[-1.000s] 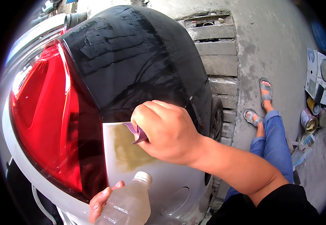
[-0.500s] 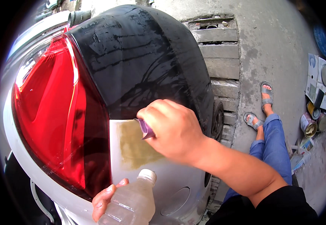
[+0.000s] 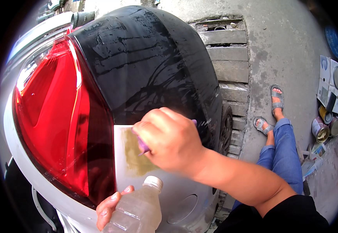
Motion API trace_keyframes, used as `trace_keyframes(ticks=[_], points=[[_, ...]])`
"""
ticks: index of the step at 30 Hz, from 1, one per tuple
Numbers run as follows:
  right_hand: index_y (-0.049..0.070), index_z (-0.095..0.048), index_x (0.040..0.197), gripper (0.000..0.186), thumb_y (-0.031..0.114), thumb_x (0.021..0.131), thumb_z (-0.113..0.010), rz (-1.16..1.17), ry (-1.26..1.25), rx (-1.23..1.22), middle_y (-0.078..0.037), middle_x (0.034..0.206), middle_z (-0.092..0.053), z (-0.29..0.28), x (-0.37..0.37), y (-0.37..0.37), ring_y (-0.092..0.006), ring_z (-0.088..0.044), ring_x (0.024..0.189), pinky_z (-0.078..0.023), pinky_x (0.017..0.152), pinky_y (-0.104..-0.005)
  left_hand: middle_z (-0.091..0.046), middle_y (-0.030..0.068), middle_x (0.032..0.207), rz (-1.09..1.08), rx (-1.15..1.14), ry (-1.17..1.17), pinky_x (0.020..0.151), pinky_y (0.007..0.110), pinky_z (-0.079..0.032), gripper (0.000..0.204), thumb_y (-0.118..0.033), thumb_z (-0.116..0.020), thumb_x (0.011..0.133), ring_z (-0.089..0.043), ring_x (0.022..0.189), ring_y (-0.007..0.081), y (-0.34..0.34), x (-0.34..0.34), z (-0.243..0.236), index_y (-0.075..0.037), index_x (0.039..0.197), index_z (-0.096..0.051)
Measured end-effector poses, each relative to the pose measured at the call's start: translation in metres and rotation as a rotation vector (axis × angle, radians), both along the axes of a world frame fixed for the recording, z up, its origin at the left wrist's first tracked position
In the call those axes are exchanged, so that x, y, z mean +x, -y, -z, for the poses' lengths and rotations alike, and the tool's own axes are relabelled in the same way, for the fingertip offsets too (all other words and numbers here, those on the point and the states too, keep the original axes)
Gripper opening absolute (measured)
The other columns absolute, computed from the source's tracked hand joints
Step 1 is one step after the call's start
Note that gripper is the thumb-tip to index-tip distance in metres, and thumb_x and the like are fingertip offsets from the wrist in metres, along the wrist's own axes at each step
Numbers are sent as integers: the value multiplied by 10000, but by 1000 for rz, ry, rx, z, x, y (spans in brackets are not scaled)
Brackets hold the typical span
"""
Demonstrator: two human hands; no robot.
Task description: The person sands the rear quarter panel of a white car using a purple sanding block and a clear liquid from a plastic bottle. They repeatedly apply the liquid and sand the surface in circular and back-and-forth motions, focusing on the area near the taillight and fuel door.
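Note:
My right hand (image 3: 171, 141) is closed on a folded piece of purple sandpaper (image 3: 143, 146), of which an edge shows by the thumb and a corner behind the fingers. It lies over an olive-brown patch (image 3: 136, 161) on the car's white body panel (image 3: 172, 186), hiding part of that patch. My left hand (image 3: 110, 206) grips a clear plastic bottle (image 3: 138, 207) with a white cap, tilted slightly, just in front of the panel. Cloudy liquid seems to be inside. The red tail light (image 3: 56, 116) borders the patch on the left.
Above the patch curves a black, wet-streaked car panel (image 3: 145, 58). A car wheel (image 3: 226, 122) shows beyond my right hand, beside concrete slabs (image 3: 229, 64) in the floor. Several paint cans (image 3: 320, 131) and a white box (image 3: 334, 85) stand at the far right.
My right hand has shifted slightly left and nearer with the sandpaper, over the patch. The purple corner behind the fingers now shows. My left hand and the bottle have barely moved.

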State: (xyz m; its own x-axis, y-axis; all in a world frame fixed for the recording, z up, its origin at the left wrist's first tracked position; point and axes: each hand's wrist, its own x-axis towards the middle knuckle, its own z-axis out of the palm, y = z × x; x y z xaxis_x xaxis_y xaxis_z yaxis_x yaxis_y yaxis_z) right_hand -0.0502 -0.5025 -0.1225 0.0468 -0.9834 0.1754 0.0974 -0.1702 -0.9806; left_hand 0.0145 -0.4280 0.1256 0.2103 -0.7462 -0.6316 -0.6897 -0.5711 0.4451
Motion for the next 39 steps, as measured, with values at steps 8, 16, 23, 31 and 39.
trace_keyframes(ticks=[8,16,23,31,39], points=[[51,-593,780,205,31,614,-712,-33,-11,-12,-72,763,-553,-10,2,11,-255,-598,705,-500,578,-361,-458,229,1487,-128,70,44,1125,467,-422,1145,-53,-971,567,-501,1345,334,-2,-1,-6,-37,1501,-309],[55,-584,784,271,29,562,-736,-53,-65,-1,-72,751,-534,-12,0,14,-263,-597,699,-494,568,-374,-475,237,1468,-320,115,62,1120,467,-426,1172,-113,-994,549,-510,1336,329,6,-9,-4,-25,1498,-312],[59,-561,742,151,58,659,-687,-37,-79,-27,-72,723,-520,-7,1,9,-239,-586,674,-502,554,-348,-544,190,1382,-191,-190,123,1109,414,-469,1158,-329,-1001,547,-511,1336,316,-12,-13,15,-67,1470,-353],[32,-637,901,338,32,589,-767,-83,4,58,-81,834,-582,-14,1,7,-276,-614,784,-509,664,-383,-432,238,1504,-200,89,38,1131,471,-415,1157,-108,-990,559,-486,1357,332,5,-6,-2,-37,1496,-315],[42,-566,712,96,67,717,-659,-29,18,-29,-96,754,-544,-19,5,14,-250,-588,715,-512,614,-351,-445,239,1492,-47,23,50,1120,467,-424,1159,-139,-995,561,-504,1337,333,-5,2,0,-33,1494,-315]])
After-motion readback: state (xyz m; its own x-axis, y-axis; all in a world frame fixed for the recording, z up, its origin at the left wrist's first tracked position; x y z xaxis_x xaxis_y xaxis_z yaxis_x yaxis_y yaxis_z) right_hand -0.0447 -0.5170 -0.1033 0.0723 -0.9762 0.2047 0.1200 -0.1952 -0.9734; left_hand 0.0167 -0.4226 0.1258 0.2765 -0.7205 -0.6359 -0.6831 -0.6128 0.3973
